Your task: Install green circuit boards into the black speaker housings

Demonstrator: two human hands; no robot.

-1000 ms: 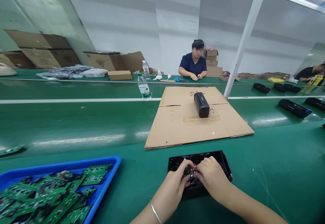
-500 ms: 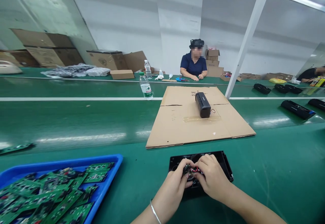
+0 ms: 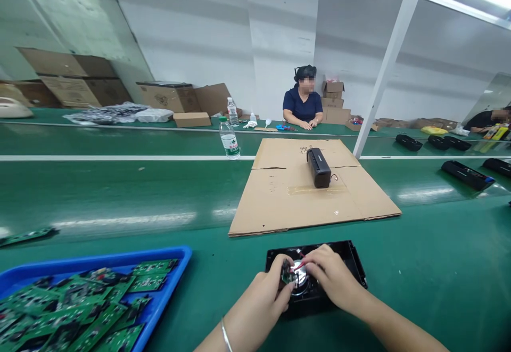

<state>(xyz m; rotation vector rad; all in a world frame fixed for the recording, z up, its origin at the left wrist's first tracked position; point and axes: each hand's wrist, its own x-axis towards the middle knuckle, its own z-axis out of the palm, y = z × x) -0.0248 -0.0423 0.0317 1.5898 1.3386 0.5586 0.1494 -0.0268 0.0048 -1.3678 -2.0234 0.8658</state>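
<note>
In the head view, the small green board (image 3: 286,272) is in the lower middle of the frame, between the fingers of the left hand (image 3: 263,296), which are closed on its edges. Partly covered, it seems to stand with its long axis up and down the frame. The right hand (image 3: 333,277) lies just to its right, its fingers pinched narrow on the red wires (image 3: 299,265), which run leftward to the board. The left hand is the nearer one to the board; the right has only the wires.

Both hands are over the open black case (image 3: 307,308), whose long axis runs left to right on the bench (image 3: 431,277); a round silver part (image 3: 302,283) shows inside it, just below the wires.

Counted: one case under the hands, one board held, one blue tray (image 3: 184,259) at the lower left with boards too heaped to count, one loose board (image 3: 26,236) at the left edge, one cardboard sheet (image 3: 259,211) in the centre bearing one black speaker (image 3: 319,168), two bottles (image 3: 229,141) left of centre, and at least five black units (image 3: 465,175) toward the right edge
</note>
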